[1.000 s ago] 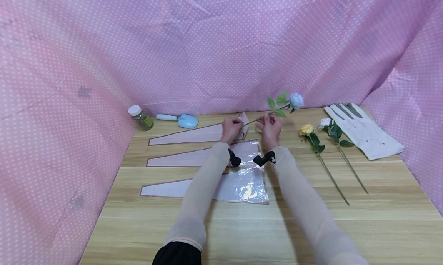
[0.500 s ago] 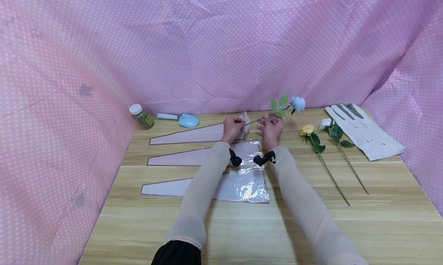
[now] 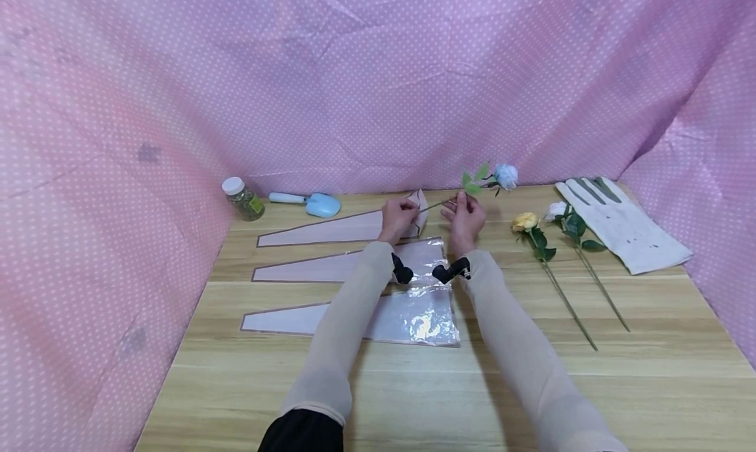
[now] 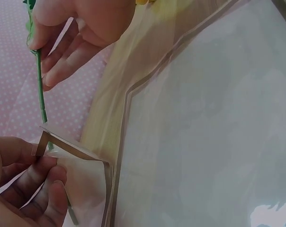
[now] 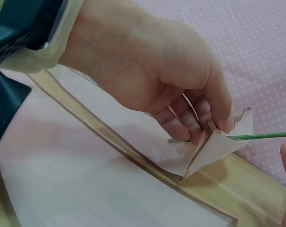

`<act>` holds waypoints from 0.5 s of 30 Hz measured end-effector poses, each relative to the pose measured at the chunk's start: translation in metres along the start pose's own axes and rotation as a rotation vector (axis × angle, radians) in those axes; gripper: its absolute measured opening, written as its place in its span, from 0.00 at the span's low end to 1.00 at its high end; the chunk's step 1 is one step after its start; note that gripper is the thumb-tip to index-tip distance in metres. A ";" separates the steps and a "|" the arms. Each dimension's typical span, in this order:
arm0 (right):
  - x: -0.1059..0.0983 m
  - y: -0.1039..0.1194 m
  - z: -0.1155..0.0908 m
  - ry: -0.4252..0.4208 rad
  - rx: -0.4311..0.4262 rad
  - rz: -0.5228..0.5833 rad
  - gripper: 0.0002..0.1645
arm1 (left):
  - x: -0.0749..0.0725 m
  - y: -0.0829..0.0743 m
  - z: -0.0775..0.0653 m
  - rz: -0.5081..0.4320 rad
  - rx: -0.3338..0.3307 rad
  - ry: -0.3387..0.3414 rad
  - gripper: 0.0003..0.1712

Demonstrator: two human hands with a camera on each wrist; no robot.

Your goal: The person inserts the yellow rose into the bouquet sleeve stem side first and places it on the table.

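A pale blue artificial rose (image 3: 506, 176) is held by its stem in my right hand (image 3: 466, 222), between thumb and fingers. My left hand (image 3: 398, 219) pinches the wide mouth of the farthest tapered flower sleeve (image 3: 321, 231), a clear and whitish bag with a brown border. In the left wrist view the green stem (image 4: 40, 90) runs down past the sleeve's rim (image 4: 79, 150), its lower end showing behind the film. The right wrist view has the left hand (image 5: 181, 80) at the raised, folded sleeve mouth (image 5: 216, 146), with the stem crossing it.
Two more sleeves (image 3: 301, 271) (image 3: 283, 321) lie flat, nearer the body. To the right are a yellow rose (image 3: 524, 222), a white rose (image 3: 555, 210) and white gloves (image 3: 632, 232). A lidded jar (image 3: 244, 201) and a blue trowel (image 3: 321, 205) stand and lie at back left.
My right hand's fingers have shifted on the stem, and the blue rose has moved slightly left over the last half second. The left hand stays at the sleeve mouth.
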State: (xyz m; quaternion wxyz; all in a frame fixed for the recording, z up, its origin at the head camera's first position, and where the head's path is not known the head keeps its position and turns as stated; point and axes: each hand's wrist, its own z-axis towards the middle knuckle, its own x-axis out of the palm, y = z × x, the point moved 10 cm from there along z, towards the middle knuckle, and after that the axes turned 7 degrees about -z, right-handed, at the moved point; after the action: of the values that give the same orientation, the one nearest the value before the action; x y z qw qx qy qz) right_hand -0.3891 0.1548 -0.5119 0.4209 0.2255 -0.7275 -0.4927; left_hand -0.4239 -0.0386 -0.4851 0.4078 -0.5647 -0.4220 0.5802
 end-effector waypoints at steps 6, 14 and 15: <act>-0.002 0.003 -0.001 0.008 -0.039 -0.048 0.20 | 0.001 0.002 0.000 -0.011 -0.008 0.007 0.06; 0.006 -0.004 -0.006 0.080 0.007 -0.025 0.20 | 0.003 0.000 0.001 -0.070 -0.010 0.014 0.06; 0.007 -0.006 -0.006 0.084 0.016 -0.011 0.21 | 0.003 -0.001 0.001 -0.075 -0.005 0.013 0.06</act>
State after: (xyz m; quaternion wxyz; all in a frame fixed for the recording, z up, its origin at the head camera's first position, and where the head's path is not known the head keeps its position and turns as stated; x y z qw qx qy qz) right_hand -0.3881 0.1442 -0.5132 0.4466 0.2533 -0.7118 -0.4793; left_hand -0.4250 -0.0356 -0.4851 0.4305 -0.5534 -0.4417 0.5599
